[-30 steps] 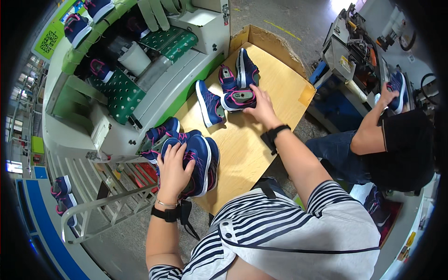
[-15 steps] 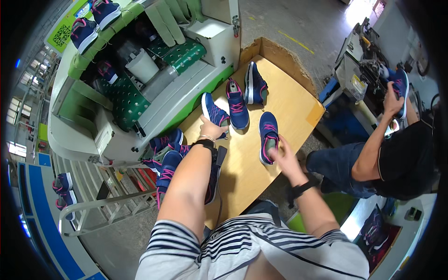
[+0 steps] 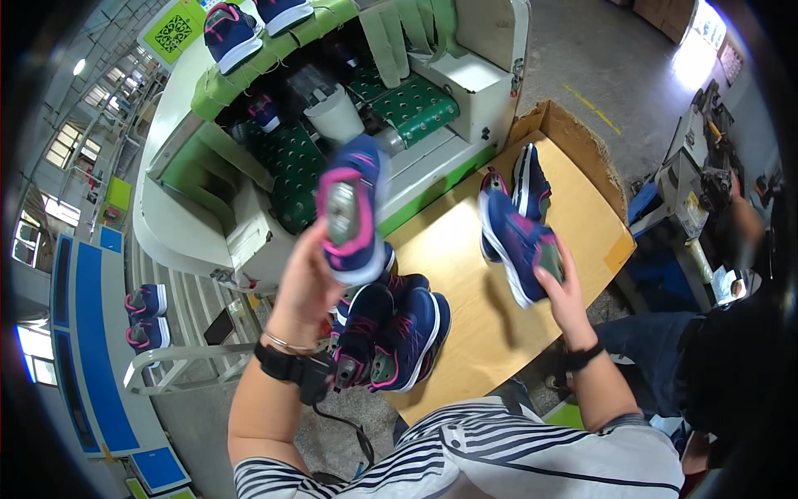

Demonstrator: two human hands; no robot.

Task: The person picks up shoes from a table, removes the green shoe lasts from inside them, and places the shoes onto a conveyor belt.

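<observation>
My left hand (image 3: 309, 279) holds up a navy sneaker (image 3: 371, 218) with pink trim by its heel end, in front of the machine's opening. The shoe is smeared by motion, and something grey sits in its collar. To the right, my right hand (image 3: 567, 291) grips another navy sneaker (image 3: 509, 237) by the heel, tilted over the wooden table (image 3: 474, 341). My thumb lies at its collar. Behind it stands an upright sneaker (image 3: 532, 185), and beside that another sneaker (image 3: 492, 180) is mostly hidden. Several sneakers (image 3: 407, 337) cluster at the table's left edge, near my left forearm.
A white and green machine (image 3: 195, 195) with perforated green belts (image 3: 424, 112) fills the far left; sneakers rest on top and inside. Torn cardboard (image 3: 603, 170) borders the table's far side. A metal rail (image 3: 195, 366) runs at left. A co-worker (image 3: 706, 366) is at right.
Both hands have lifted their sneakers off the table. My left hand has carried its shoe left toward the machine. The view has turned left, and the co-worker has shifted.
</observation>
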